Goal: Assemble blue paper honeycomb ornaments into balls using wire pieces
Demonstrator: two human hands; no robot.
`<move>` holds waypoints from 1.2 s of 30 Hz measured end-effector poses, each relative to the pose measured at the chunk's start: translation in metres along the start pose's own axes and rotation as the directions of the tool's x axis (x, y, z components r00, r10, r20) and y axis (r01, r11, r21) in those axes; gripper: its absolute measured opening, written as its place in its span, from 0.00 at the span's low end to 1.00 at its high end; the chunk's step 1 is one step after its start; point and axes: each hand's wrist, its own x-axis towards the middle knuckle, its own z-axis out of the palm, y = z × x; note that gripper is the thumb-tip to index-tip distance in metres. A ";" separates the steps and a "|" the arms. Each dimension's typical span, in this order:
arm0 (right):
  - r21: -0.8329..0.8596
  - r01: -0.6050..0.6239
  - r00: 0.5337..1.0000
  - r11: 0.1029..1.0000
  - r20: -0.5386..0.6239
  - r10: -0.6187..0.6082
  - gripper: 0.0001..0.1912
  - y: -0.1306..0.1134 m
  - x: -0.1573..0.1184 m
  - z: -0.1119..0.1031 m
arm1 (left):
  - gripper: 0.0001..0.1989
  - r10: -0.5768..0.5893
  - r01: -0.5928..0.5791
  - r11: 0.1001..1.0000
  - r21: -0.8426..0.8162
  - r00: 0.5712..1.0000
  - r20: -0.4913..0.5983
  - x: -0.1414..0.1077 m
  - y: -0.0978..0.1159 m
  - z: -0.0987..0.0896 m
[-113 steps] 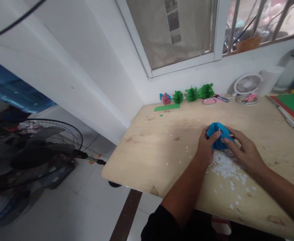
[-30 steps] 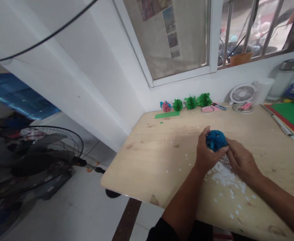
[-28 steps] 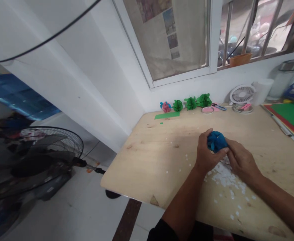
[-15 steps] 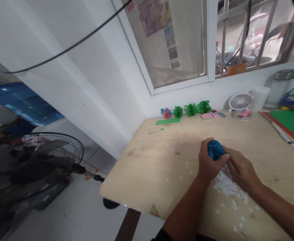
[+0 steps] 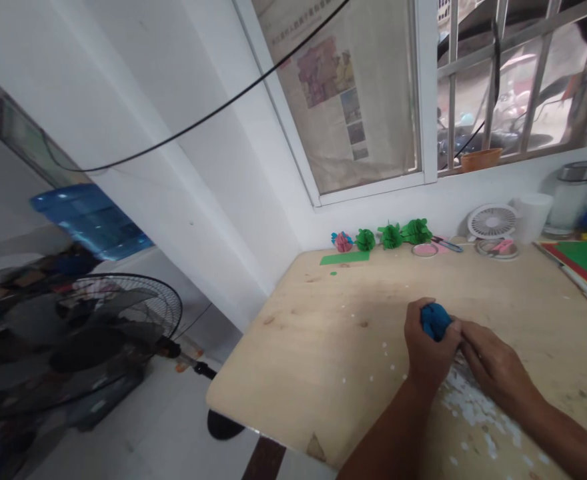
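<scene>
A small rounded blue paper piece (image 5: 436, 321) is held over the wooden table (image 5: 293, 347). My left hand (image 5: 427, 347) wraps round it from the left, thumb in front. My right hand (image 5: 493, 357) meets it on the right, fingers closed near the left thumb; its fingertips are partly hidden. White paper bits (image 5: 478, 407) lie scattered beneath and beside my right hand.
Along the wall stand a pink and blue paper figure (image 5: 342, 242), several green ones (image 5: 391, 236), a small white fan (image 5: 492, 221) and a glass jar (image 5: 571, 200). Coloured sheets (image 5: 586, 263) lie right. A floor fan (image 5: 123, 307) stands left.
The view has shifted, so the table and figures sit lower and further right. Both hands still hold the blue piece, which has turned slightly.
</scene>
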 end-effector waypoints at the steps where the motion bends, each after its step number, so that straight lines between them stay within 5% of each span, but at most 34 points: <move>1: 0.005 0.000 1.000 1.000 0.003 0.000 0.16 0.000 0.000 0.000 | 0.21 -0.013 0.013 1.000 -0.013 1.000 -0.007 0.000 -0.001 0.000; 15: 0.080 -0.220 0.965 0.972 0.163 0.205 0.23 0.008 -0.011 0.003 | 0.22 -0.061 0.053 0.997 -0.047 0.984 -0.168 0.008 -0.007 -0.001; 30: 0.292 -0.591 0.795 0.752 0.371 0.481 0.40 0.005 -0.009 0.009 | 0.26 -0.062 0.062 0.998 -0.017 0.997 -0.050 0.001 -0.008 0.004; 36: 0.355 -0.606 0.791 0.712 0.362 0.493 0.42 0.009 -0.010 0.013 | 0.24 -0.052 0.052 0.999 0.007 0.999 -0.012 -0.004 -0.006 0.008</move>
